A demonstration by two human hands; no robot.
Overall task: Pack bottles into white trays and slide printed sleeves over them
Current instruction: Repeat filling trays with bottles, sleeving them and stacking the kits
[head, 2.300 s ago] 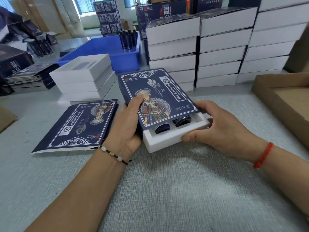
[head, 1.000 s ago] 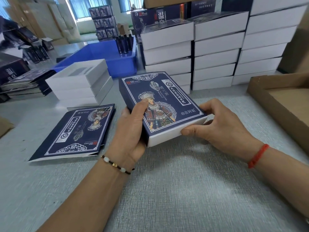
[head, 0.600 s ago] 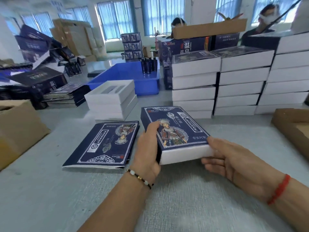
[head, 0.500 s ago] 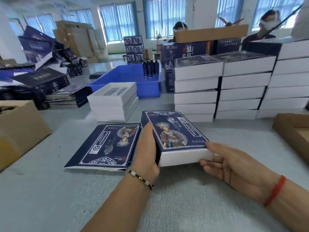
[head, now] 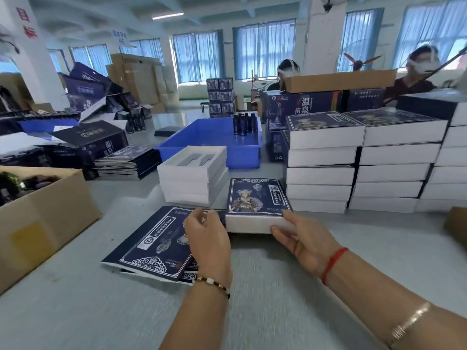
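Sleeved tray [head: 257, 205] sits on the table [head: 278, 311] by the finished stacks [head: 364, 160], my right hand [head: 305, 242] pinching its near white end, ready to stack it, I judge. Left hand [head: 208, 238] hangs loosely curled, empty, over the flat sleeves [head: 156, 243] — at least two. Three empty trays [head: 193, 178]; roughly four bottles in the blue bin [head: 214, 145].

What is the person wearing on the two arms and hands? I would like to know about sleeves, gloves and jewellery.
Both forearms are bare, with no sleeves in view, and no gloves are worn. The left hand has at its wrist a thin dark cord bracelet with pale and gold-coloured beads. The right hand has a plain red string round its wrist. No rings can be seen.
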